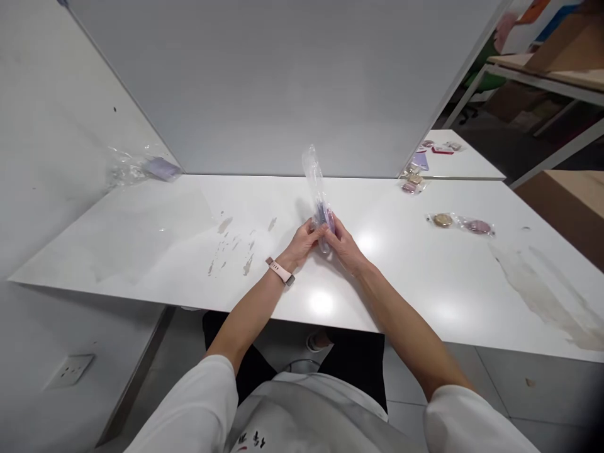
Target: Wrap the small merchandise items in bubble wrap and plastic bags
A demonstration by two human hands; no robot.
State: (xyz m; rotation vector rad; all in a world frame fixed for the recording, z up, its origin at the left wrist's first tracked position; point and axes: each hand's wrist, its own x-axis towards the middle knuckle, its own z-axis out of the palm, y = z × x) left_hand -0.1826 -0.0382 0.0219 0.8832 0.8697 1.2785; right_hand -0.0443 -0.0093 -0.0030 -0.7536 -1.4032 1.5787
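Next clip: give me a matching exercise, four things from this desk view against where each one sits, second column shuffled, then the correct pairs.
Things:
1. clear plastic bag
2. wristband
3. sealed packet of two round pieces
4. crumpled wrap with a purple item

Places:
A. far left, by the partition
B. on the left hand's wrist
C. flat on the table, right of the hands
D. upright, pinched between the left hand and right hand

Pairs: 1-D, 2-B, 3-C, 4-A

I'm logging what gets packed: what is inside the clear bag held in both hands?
Inside the clear bag, near its lower end, sits something purple and dark. The left hand and right hand cover part of it, so its shape cannot be told.
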